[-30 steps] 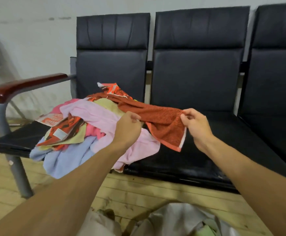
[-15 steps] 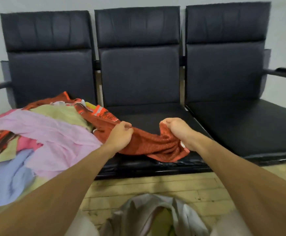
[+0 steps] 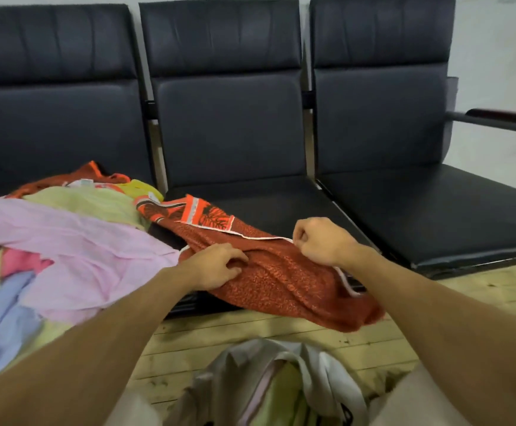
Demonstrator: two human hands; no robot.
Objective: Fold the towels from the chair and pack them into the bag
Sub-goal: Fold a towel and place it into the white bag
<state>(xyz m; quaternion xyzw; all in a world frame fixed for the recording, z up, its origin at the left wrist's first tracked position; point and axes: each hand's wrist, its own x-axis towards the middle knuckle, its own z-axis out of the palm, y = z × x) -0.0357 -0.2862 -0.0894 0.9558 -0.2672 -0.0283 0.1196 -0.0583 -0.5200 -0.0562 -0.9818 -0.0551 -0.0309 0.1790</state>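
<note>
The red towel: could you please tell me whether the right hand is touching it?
Touching. The head view shows the right hand pinching the red towel at its white-trimmed edge, fingers curled onto the cloth.

The black chairs (image 3: 419, 216) carry a heap of towels (image 3: 75, 241) at left and a red towel (image 3: 281, 281) on the middle seat; a bag (image 3: 321, 373) sits on the floor (image 3: 220, 339).

View: one, head-worn, wide-angle.
Facing: forward and down, square to a row of chairs (image 3: 229, 133) against a wall (image 3: 496, 56).
Range: near; red towel (image 3: 281, 281) mid-frame, forearms (image 3: 97, 333) entering from the bottom corners.
Lower edge: floor (image 3: 250, 330), with bag (image 3: 281, 379) directly beneath the lens.
Left margin: towel heap (image 3: 66, 241), cut off.
</note>
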